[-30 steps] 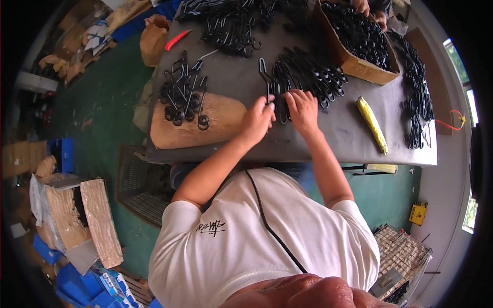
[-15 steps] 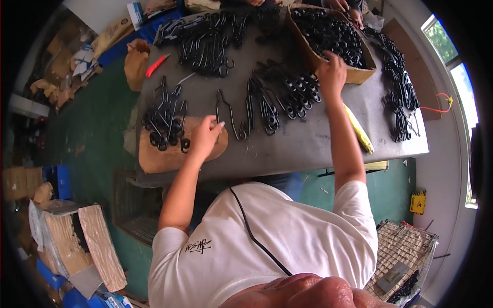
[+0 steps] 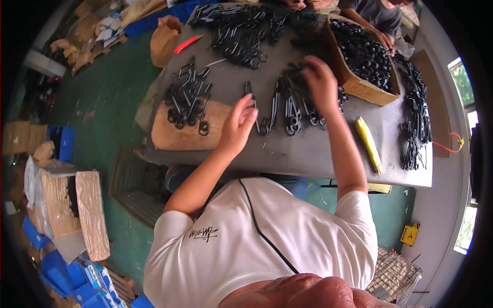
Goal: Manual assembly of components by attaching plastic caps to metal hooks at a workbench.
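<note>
My left hand (image 3: 238,124) is over the near edge of the row of hooks. Its fingers are stretched out and the thumb stands apart, overlapping a bent black wire hook (image 3: 247,87); whether it touches the hook is unclear. My right hand (image 3: 322,84) hovers above a fanned row of black metal hooks (image 3: 292,115), its fingers blurred by motion. Left of my left hand, a bunch of similar black hooks with ringed ends (image 3: 187,97) lies partly on a brown cardboard sheet (image 3: 169,138).
A cardboard box (image 3: 365,91) full of black ringed parts stands at the right. More hooks (image 3: 241,38) lie at the back and black chains of parts (image 3: 413,102) along the right. Red-handled cutter (image 3: 187,44) and yellow packet (image 3: 368,146) lie on the table. Another person (image 3: 377,20) works beyond.
My right hand has moved from the box rim left and toward me, over the fanned hooks. The left hand has loosened around the wire hook. The whole view has shifted.
</note>
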`<state>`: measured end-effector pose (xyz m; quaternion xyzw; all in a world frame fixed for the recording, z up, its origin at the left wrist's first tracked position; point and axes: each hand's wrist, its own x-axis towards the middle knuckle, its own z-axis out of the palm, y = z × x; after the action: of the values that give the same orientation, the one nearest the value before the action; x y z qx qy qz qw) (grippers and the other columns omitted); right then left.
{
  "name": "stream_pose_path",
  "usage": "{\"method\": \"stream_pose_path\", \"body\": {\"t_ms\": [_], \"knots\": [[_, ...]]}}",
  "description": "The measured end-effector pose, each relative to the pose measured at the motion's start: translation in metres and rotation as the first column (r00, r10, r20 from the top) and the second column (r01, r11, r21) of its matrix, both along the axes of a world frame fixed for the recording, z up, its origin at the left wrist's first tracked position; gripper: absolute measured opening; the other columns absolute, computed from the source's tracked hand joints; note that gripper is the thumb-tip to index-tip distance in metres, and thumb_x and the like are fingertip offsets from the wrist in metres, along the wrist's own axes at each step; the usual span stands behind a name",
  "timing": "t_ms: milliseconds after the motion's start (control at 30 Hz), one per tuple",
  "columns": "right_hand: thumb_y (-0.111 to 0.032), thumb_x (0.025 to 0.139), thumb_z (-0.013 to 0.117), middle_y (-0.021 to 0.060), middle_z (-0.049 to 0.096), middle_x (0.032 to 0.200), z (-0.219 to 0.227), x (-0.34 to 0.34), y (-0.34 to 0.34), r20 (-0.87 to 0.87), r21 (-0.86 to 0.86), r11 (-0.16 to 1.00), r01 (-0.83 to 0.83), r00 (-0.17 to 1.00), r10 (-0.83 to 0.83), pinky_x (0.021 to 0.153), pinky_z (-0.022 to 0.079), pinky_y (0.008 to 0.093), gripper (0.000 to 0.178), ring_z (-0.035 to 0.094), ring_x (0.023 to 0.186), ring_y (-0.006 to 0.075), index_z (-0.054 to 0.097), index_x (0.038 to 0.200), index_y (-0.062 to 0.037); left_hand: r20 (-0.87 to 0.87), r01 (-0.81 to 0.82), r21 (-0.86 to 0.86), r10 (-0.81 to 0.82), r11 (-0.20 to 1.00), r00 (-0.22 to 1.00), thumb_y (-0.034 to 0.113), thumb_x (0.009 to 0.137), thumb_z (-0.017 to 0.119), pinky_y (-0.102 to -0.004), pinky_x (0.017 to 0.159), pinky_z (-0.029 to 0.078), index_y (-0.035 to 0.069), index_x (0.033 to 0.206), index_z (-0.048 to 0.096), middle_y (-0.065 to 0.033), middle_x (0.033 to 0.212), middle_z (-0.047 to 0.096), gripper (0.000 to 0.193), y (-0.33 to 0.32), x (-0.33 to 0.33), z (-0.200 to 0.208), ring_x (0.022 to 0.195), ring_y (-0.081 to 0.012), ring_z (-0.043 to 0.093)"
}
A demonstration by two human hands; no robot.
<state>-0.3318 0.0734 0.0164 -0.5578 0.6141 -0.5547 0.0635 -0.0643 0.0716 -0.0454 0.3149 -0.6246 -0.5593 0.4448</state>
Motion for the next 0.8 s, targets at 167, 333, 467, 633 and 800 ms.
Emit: {"method": "stream_pose_path", "body": {"t_ms": [167,333,467,633,800], "knots": [[0.004,0.08,0.067,0.0172,0.059,0.113,-0.044,0.123,0.055,-0.175,0.053,0.972,-0.229,0.956,0.235,0.083,0.052,0.0396,0.044,0.063,0.097,0.0347,0.056,0.122,-0.0032,-0.085,0.152,0.168,-0.14,0.974,0.987,0.017,0.099,0.062,-0.028,0.094,0.049,0.002,0.134,0.053,-0.0078,0.119,0.061,0.039,0.005,-0.002,-0.001,0.105,-0.0157,0.062],[-0.002,0.079,0.069,0.0148,0.059,0.116,-0.054,0.135,0.06,0.03,0.165,0.964,-0.207,0.978,0.205,0.081,0.051,0.0396,0.062,0.06,0.097,0.0321,0.048,0.138,-0.004,-0.416,0.207,0.602,0.081,0.771,0.906,0.013,0.097,0.059,-0.0316,0.094,0.052,0.006,0.122,0.059,-0.0079,0.109,0.067,0.026,-0.001,0.044,-0.012,0.098,-0.0172,0.065],[-0.028,0.082,0.068,0.0069,0.057,0.086,-0.078,0.121,0.04,-0.672,0.256,0.954,0.154,0.738,0.062,0.087,0.039,0.0411,0.021,0.054,0.094,0.0263,0.067,0.077,-0.0079,-0.584,0.346,0.62,0.121,0.704,0.802,0.016,0.097,0.058,-0.039,0.098,0.051,0.006,0.111,0.062,-0.0115,0.107,0.069,0.018,-0.01,0.065,-0.016,0.098,-0.0213,0.067],[-0.028,0.079,0.069,0.0069,0.06,0.087,-0.082,0.134,0.029,-0.667,0.134,0.99,0.055,0.743,0.049,0.086,0.039,0.041,0.02,0.055,0.096,0.0257,0.068,0.074,-0.0091,-0.626,0.394,0.62,0.124,0.679,0.77,0.013,0.097,0.057,-0.039,0.099,0.051,0.006,0.109,0.061,-0.0123,0.107,0.068,0.014,-0.012,0.073,-0.015,0.099,-0.0228,0.066],[-0.025,0.079,0.069,0.0062,0.064,0.082,-0.075,0.146,0.028,-0.493,0.226,0.956,0.189,0.869,-0.055,0.087,0.043,0.0412,0.018,0.06,0.086,0.0249,0.07,0.078,-0.0075,-0.565,0.297,0.639,0.171,0.71,0.807,0.01,0.094,0.06,-0.0392,0.1,0.05,0.007,0.111,0.054,-0.0103,0.106,0.066,0.018,-0.012,0.079,-0.014,0.099,-0.0213,0.065]]}}
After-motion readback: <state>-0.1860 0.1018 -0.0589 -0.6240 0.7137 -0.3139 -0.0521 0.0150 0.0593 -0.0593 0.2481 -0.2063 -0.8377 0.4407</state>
